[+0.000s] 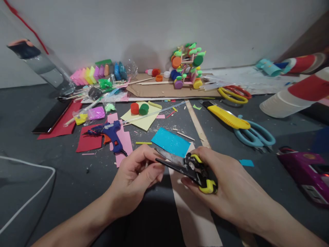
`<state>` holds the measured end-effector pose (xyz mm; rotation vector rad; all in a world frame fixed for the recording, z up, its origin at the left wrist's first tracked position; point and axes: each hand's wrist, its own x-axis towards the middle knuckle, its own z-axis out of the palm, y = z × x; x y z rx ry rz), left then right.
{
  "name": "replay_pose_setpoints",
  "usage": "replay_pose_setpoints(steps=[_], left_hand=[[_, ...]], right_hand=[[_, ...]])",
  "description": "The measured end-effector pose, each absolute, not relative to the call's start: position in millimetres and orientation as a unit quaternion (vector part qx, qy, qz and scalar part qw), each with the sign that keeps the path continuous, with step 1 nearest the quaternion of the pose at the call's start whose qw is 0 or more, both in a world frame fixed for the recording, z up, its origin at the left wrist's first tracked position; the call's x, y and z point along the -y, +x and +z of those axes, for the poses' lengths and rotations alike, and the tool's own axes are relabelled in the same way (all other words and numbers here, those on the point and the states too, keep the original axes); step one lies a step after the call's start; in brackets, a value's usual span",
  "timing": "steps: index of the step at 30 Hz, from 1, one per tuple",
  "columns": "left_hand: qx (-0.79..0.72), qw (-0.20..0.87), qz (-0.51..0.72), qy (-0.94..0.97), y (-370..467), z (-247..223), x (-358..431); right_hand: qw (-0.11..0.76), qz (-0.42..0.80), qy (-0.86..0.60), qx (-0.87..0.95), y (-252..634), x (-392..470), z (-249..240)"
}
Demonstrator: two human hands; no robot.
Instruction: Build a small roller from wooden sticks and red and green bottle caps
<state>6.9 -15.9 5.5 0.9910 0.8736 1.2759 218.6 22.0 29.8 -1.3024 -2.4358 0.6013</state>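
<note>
My right hand (218, 175) is wrapped round the yellow and black handles of a cutting tool (191, 164), its blades slightly parted and pointing left. My left hand (141, 171) is closed in a pinch at the blade tips; a thin pale piece shows between its fingers, too hidden to name. Just beyond the blades lies a blue paper rectangle (171, 141). A pale strip (192, 212) runs under the tool toward the front edge.
A blue glue gun (114, 135) lies at left on pink and red paper. Bottle caps (138, 109) sit on yellow paper. Right are a yellow cutter (227, 116), scissors (254, 133) and a white bottle (280, 103). A stick-and-cap model (187, 68) stands at the back.
</note>
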Motion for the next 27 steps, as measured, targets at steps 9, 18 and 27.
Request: replay_pose_setpoints(steps=[9,18,27], left_hand=[[-0.373,0.616,0.541,0.434,6.3,0.5,17.6],[-0.391,0.63,0.523,0.42,7.8,8.1,17.8],[-0.378,0.645,0.514,0.422,5.0,7.2,19.3]], right_hand=[[0.158,0.181,-0.435,0.867,223.0,-22.2,27.2],[0.183,0.184,-0.456,0.851,223.4,-25.1,25.5],[0.149,0.24,-0.457,0.843,218.4,-22.6,30.6]])
